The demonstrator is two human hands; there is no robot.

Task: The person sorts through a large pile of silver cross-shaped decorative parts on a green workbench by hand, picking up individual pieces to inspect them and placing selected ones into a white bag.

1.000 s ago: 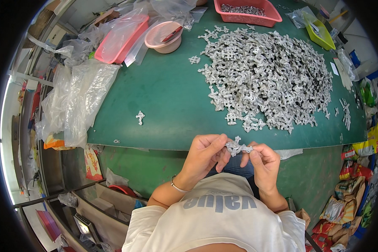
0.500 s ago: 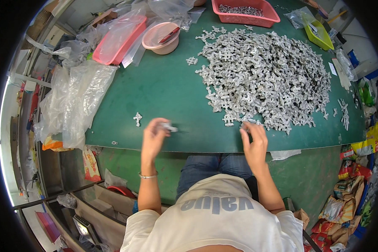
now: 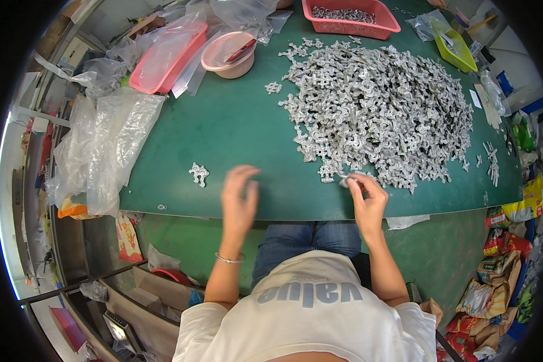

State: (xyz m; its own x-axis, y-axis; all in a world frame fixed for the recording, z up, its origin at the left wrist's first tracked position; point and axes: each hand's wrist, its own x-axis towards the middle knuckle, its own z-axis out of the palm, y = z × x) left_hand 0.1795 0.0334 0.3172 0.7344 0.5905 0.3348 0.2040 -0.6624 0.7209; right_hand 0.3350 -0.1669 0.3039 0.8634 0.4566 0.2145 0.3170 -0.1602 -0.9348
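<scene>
A large heap of small silvery metal castings (image 3: 380, 114) lies on the green tabletop (image 3: 223, 133). My right hand (image 3: 369, 199) is at the near edge of the heap, thumb and fingers pinched on a metal casting (image 3: 344, 180). Over the table's front edge, my left hand (image 3: 240, 196) is somewhat blurred; its thumb stands apart from the curled fingers and nothing shows between them. To its left lies a little cluster of castings (image 3: 199, 174), apart from the heap.
At the back are a pink basket of metal pieces (image 3: 351, 23), a round pink bowl (image 3: 229, 67) with a red-handled tool, and a yellow-green tray (image 3: 455, 51). Clear plastic bags (image 3: 111, 139) cover the left side. Thin metal strips (image 3: 492, 163) lie at the right.
My left hand has let go of a casting and moved right. The cluster at the left has grown. My right hand now holds a casting at the heap's edge.
</scene>
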